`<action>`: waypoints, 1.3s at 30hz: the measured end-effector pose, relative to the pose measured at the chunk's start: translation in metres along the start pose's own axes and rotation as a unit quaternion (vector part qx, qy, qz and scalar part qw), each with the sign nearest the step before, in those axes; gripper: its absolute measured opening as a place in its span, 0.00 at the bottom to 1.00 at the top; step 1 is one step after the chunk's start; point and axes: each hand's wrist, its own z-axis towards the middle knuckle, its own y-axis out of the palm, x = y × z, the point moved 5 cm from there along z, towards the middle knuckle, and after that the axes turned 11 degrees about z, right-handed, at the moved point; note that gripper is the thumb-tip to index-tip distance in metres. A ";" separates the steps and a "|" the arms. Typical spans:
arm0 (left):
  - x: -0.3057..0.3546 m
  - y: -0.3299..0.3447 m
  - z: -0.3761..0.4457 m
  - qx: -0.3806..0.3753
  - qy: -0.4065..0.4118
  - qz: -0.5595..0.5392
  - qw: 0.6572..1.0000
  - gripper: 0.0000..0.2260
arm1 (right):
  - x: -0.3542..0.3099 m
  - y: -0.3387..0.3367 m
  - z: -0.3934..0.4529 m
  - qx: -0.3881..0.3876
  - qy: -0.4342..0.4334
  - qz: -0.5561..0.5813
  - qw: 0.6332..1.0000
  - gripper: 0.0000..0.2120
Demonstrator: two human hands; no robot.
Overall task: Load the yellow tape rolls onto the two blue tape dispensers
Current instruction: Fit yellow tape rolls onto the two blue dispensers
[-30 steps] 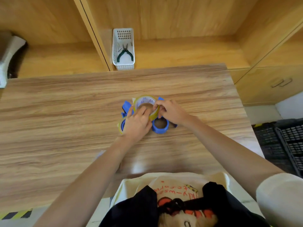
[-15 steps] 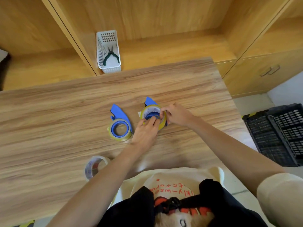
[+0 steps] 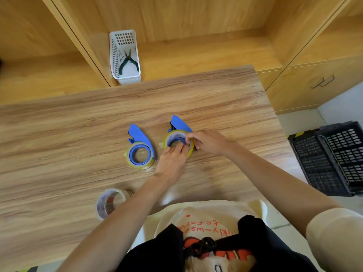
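Two blue tape dispensers lie side by side on the wooden table (image 3: 59,134). The left dispenser (image 3: 139,134) carries a yellow tape roll (image 3: 137,164) around its blue hub, untouched. On the right dispenser (image 3: 179,123) sits a second yellow tape roll (image 3: 168,136) around the hub. My left hand (image 3: 171,160) presses its fingertips on this roll's near rim. My right hand (image 3: 208,141) pinches the roll's right rim with thumb and fingers. The near and right parts of the roll are hidden under my fingers.
A clear tape roll with red and blue print (image 3: 109,203) stands near the table's front edge, beside my left forearm. A white slotted basket (image 3: 125,55) with pliers sits on the shelf behind the table. Black crates (image 3: 330,158) stand on the floor at the right.
One second ago both hands held the yellow roll raised over the right dispenser's empty hub; now it sits around that hub. The camera view has shifted, bringing the clear roll into sight.
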 end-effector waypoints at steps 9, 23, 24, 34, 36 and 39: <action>-0.012 0.016 0.000 -0.049 -0.038 -0.035 0.997 0.29 | -0.006 0.015 0.016 -0.040 -0.009 -0.070 0.997 0.14; -0.010 0.024 0.007 -0.079 -0.032 -0.095 0.992 0.29 | -0.002 0.013 0.017 0.036 -0.005 -0.044 0.998 0.14; -0.010 0.024 0.006 -0.082 -0.031 -0.096 0.992 0.28 | 0.000 0.009 0.016 0.064 0.000 -0.012 0.998 0.13; -0.027 0.025 -0.004 -0.109 -0.033 0.031 0.993 0.24 | 0.028 0.013 0.015 0.085 0.163 0.024 0.983 0.12; -0.026 0.024 -0.003 -0.117 -0.030 0.042 0.992 0.21 | 0.026 0.018 0.015 0.063 0.182 0.018 0.981 0.12; -0.022 0.020 0.001 -0.116 -0.033 0.042 0.992 0.19 | 0.022 0.019 0.015 0.064 0.188 0.040 0.979 0.11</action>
